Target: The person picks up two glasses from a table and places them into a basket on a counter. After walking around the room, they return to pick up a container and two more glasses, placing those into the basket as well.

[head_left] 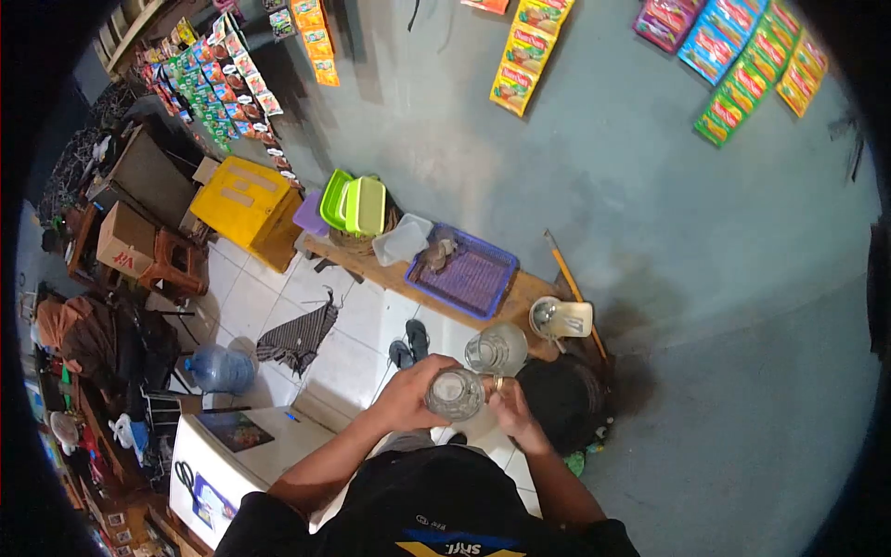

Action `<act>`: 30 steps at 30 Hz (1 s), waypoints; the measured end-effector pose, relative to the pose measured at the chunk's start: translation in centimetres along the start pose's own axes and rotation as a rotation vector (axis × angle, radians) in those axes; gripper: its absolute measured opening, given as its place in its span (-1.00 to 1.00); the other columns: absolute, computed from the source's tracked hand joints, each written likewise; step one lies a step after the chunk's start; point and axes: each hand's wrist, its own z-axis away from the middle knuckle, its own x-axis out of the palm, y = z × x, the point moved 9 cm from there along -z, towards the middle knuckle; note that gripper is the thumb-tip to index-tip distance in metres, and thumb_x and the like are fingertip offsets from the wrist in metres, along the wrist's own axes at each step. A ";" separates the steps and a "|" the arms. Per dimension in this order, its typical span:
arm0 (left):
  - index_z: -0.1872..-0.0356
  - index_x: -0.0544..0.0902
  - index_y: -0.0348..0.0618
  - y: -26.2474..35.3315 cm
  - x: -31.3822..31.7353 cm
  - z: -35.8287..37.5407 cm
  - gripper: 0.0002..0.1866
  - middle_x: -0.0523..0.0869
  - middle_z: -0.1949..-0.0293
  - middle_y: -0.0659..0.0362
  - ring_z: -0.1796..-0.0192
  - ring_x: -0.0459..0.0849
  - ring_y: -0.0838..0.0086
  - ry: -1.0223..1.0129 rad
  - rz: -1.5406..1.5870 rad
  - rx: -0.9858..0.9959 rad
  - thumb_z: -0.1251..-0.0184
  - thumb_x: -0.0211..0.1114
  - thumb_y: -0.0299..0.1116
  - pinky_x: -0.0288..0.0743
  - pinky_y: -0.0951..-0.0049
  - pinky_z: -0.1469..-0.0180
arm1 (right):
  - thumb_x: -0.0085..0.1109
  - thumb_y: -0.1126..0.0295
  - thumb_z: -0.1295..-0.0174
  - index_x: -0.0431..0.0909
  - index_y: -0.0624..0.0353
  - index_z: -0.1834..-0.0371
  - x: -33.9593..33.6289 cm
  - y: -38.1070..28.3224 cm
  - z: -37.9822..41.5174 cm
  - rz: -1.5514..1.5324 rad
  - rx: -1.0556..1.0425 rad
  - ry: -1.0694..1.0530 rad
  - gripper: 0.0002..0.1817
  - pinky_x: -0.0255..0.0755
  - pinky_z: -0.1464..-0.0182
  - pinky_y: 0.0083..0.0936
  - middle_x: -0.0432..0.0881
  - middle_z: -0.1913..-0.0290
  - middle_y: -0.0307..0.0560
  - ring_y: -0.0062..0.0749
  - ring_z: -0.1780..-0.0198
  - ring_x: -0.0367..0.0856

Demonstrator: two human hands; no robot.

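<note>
Near the bottom middle, my left hand [408,397] is wrapped round the side of a clear glass [455,395], seen from above. My right hand [512,408], with a ring on one finger, is closed at the glass's right side; its fingertips are partly hidden, and what they grip cannot be made out. Just beyond the right hand, another clear glass [484,353] stands by a translucent round container [509,345] at the end of the wooden bench [376,271].
On the bench are a purple basket [478,274], green containers [365,206] and a pot [546,316]. A dark round bin [557,404] stands right of my hands. A white appliance [190,446], a water jug [223,369], a striped cloth [299,339] and sandals [416,339] lie leftward.
</note>
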 end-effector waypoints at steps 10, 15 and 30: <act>-0.07 0.45 -0.08 -7.1 -4.9 -6.8 -0.27 0.60 -0.01 0.07 -0.06 0.63 0.13 0.041 -0.062 -0.046 0.22 0.59 -0.23 0.53 0.24 -0.04 | -0.18 0.33 -0.49 0.53 0.36 0.40 -7.9 2.4 -9.4 0.396 0.102 0.242 -0.61 0.41 0.29 -0.53 0.58 0.47 -0.07 -0.52 0.46 0.50; -0.10 0.44 -0.09 -14.6 -5.3 -9.0 -0.25 0.56 -0.04 0.06 -0.14 0.57 0.14 0.076 0.024 -0.194 0.26 0.58 -0.30 0.50 0.24 -0.11 | -0.15 0.44 -0.41 0.54 0.28 0.41 -18.2 11.0 -9.2 0.584 0.254 0.197 -0.71 0.39 0.37 -0.48 0.51 0.58 -0.24 -0.47 0.53 0.47; -0.14 0.42 -0.01 -34.0 -1.5 -16.5 -0.26 0.55 -0.08 0.05 -0.18 0.51 0.08 0.213 -0.088 -0.334 0.19 0.54 -0.31 0.43 0.16 -0.19 | -0.30 0.15 -0.41 0.09 0.10 0.83 -25.3 25.5 -18.4 0.154 0.434 0.160 -0.43 0.49 0.29 -0.24 0.16 0.81 -0.18 -0.36 0.67 0.36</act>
